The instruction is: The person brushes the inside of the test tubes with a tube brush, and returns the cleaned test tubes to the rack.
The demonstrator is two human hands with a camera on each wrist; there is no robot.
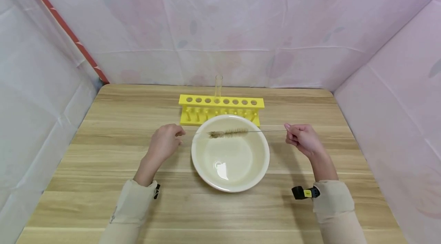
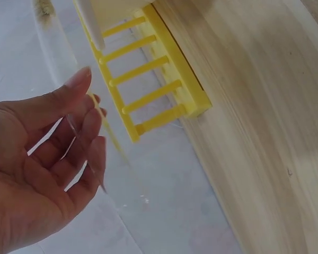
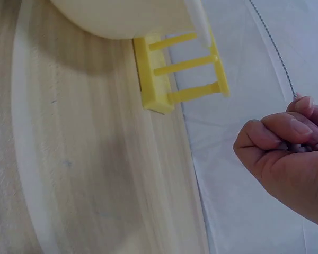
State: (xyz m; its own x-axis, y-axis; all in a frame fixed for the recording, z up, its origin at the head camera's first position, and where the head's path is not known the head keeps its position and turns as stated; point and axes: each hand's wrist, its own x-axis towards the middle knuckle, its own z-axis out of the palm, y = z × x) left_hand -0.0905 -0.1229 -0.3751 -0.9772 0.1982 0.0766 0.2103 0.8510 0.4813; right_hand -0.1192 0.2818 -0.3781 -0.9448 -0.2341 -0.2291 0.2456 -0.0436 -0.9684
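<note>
My left hand point(image 1: 164, 140) pinches a clear glass test tube point(image 2: 55, 50) between thumb and fingers. The tube lies roughly level, its mouth end over the left rim of a cream basin point(image 1: 230, 189). My right hand point(image 1: 304, 138) grips the twisted wire handle point(image 3: 275, 47) of a test tube brush point(image 1: 236, 133), right of the basin. The brown bristles are above the basin, with their tip at the tube's mouth; how far in the tip sits, I cannot tell. Light glints off the basin's inside.
Behind the basin stands a yellow test tube rack point(image 1: 182, 100), partly hidden by it. Another clear test tube point(image 1: 218, 85) stands upright in the rack. Pale cloth walls point(image 1: 224, 25) enclose the wooden table point(image 1: 113, 140) at the back and sides.
</note>
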